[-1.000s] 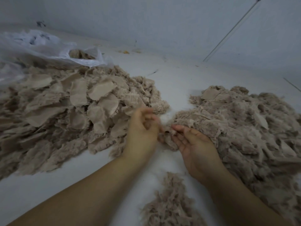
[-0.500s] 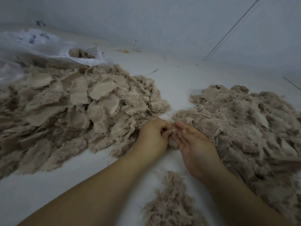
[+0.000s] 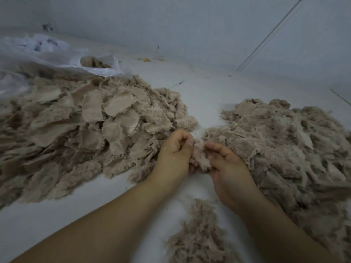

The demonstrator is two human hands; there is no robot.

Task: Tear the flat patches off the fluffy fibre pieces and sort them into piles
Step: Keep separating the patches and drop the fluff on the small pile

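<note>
A beige fluffy fibre piece (image 3: 200, 157) is held between both hands at the middle of the white surface. My left hand (image 3: 173, 153) pinches its top left edge with curled fingers. My right hand (image 3: 227, 166) grips its right side, palm turned inward. A big pile of fibre pieces with flat round patches (image 3: 76, 130) lies to the left. Another big fluffy pile (image 3: 284, 149) lies to the right, touching my right hand. A small fluffy heap (image 3: 199, 236) sits near me between my forearms.
A crumpled clear plastic bag (image 3: 57, 57) holding more fibre lies at the back left behind the left pile. A pale wall (image 3: 190, 25) closes the far side, with a thin rod (image 3: 269, 35) leaning against it at the right.
My left hand has closed from loosely open into a pinch, and both hands have drawn the fibre piece nearer to me, out from the edge of the right pile.
</note>
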